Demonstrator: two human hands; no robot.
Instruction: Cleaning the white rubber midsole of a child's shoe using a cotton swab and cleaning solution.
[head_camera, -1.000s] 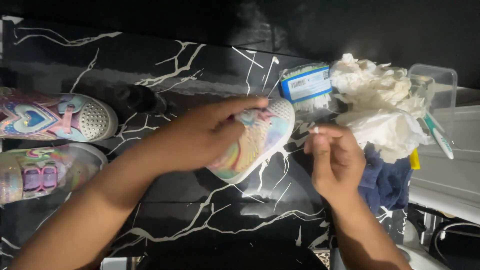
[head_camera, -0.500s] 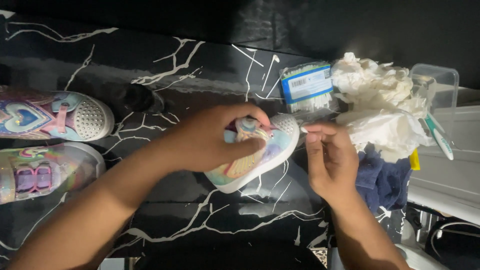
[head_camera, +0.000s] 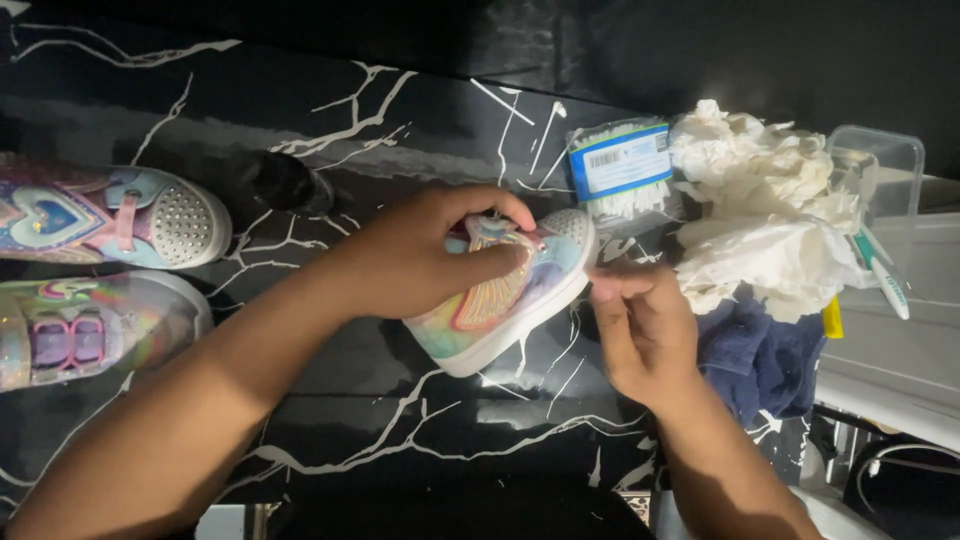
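Observation:
My left hand (head_camera: 415, 262) grips a small pastel rainbow sneaker (head_camera: 510, 295) with a white sole, holding it tilted on the black marble-pattern table (head_camera: 400, 120). My right hand (head_camera: 640, 330) is right beside the shoe's white toe, fingers pinched together against the toe edge. A thin cotton swab seems to be between those fingers, but it is mostly hidden.
Two more colourful sneakers (head_camera: 110, 220) (head_camera: 90, 330) lie at the left. A pack of cotton swabs (head_camera: 622, 170), crumpled white tissues (head_camera: 770, 220), a dark blue cloth (head_camera: 765, 360), a clear plastic box (head_camera: 880, 165) and a toothbrush (head_camera: 880, 270) sit at the right.
My left hand turned the sneaker more onto its side and shifted its grip. My right hand moved left and down, bringing its pinched fingers to the shoe's toe.

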